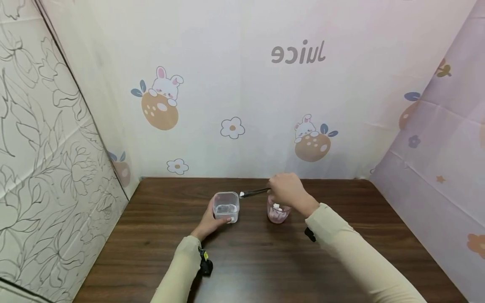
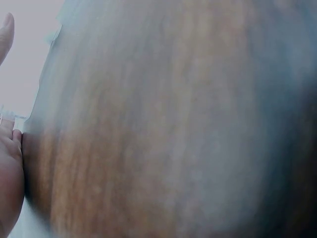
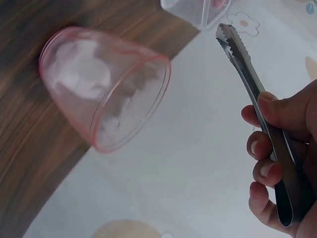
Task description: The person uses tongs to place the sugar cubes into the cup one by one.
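Note:
My left hand (image 1: 207, 221) grips a clear square plastic container (image 1: 226, 212) on the table, its thumb across the near side. In the left wrist view, only part of this hand (image 2: 10, 173) shows at the left edge. My right hand (image 1: 289, 191) holds metal tongs (image 3: 257, 94) with serrated tips, pointing left toward the container's right rim. A small white piece (image 1: 241, 194) shows at the tips in the head view; the right wrist view does not make it plain. Beneath the right hand stands a pink see-through cup (image 3: 74, 99) with white pieces (image 1: 278, 210) inside.
A dark wood-grain table (image 1: 246, 261) lies under everything. Behind it hangs a pale printed curtain (image 1: 242, 84) with rabbits and flowers, and further printed sheets close off the left and right sides. Black straps with small devices (image 1: 206, 263) sit at the wrists.

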The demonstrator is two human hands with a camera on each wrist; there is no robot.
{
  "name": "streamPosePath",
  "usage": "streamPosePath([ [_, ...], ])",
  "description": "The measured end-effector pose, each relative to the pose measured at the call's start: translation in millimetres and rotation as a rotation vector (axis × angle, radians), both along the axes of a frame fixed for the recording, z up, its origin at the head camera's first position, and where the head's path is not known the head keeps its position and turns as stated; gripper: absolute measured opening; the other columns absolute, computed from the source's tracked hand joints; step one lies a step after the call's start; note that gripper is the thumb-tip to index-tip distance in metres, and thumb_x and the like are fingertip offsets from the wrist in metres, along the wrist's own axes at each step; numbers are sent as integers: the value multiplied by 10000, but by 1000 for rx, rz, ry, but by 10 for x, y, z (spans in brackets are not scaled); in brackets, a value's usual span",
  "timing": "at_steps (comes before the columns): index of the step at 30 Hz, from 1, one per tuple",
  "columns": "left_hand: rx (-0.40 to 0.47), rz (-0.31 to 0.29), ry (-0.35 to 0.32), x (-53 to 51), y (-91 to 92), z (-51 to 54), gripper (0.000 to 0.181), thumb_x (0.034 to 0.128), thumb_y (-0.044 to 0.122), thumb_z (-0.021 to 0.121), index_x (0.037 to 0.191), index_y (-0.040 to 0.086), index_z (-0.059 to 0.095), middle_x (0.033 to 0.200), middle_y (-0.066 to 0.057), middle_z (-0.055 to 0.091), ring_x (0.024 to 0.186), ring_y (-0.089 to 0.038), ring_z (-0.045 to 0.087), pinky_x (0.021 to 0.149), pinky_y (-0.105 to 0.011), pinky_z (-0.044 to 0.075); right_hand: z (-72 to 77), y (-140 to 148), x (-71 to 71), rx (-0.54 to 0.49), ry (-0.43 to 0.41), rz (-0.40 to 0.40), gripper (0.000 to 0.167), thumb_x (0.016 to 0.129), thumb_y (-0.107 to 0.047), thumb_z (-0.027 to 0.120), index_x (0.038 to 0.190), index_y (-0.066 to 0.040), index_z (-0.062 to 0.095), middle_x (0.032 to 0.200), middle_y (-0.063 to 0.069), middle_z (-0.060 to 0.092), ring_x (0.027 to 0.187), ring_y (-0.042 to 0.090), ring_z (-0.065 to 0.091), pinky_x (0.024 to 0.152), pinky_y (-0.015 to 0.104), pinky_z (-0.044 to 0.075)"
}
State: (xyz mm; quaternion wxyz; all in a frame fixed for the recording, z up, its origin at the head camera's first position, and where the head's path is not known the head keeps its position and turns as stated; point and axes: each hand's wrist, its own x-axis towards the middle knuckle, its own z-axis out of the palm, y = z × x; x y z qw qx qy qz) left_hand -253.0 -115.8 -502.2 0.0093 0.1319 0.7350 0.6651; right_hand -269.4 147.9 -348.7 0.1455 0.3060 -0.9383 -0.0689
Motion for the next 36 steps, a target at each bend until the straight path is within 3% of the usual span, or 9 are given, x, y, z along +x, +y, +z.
streamPosePath([
  [7,-1,-4,11,-23,-3,-36,924,751,-45,752,1468,-78,170,1462,-327,255,1283,-488,302,1052,-568,227,76,230,27,-14,15,-25,205,739,-110,696,575,-200,612,512,-42,436,472,128,318,378,322,306],
  [19,-16,-1,26,-49,-16,-79,914,752,-40,757,1460,-84,181,1445,-322,287,1270,-473,324,1038,-570,241,141,641,85,-45,2,-81,215,756,-110,689,567,-190,623,530,-19,493,440,156,374,371,358,336],
  [23,-25,20,29,-145,-22,-261,945,742,12,791,1476,-23,197,1450,-272,318,1264,-419,357,1040,-539,256,142,784,118,-43,-2,-101,184,773,-119,700,609,-192,659,553,-16,514,438,152,383,375,345,335],
  [26,-21,20,33,-161,-25,-284,954,740,16,795,1480,-19,193,1459,-271,306,1270,-421,349,1040,-544,253,143,867,155,-31,-10,-111,189,784,-131,716,613,-189,659,540,-23,492,434,140,379,375,325,322],
  [30,-19,-4,22,-54,-25,-80,922,756,-27,763,1462,-84,172,1456,-327,263,1277,-485,307,1039,-584,234,126,944,208,-17,-21,-121,178,790,-142,741,632,-179,670,516,-38,473,425,123,356,380,297,283],
  [36,-19,-24,-2,-16,-19,-4,920,765,-29,753,1464,-88,158,1458,-332,252,1292,-487,286,1052,-581,217,50,1010,252,-5,-45,-122,208,775,-125,755,606,-181,648,480,-67,457,421,109,340,392,286,275],
])
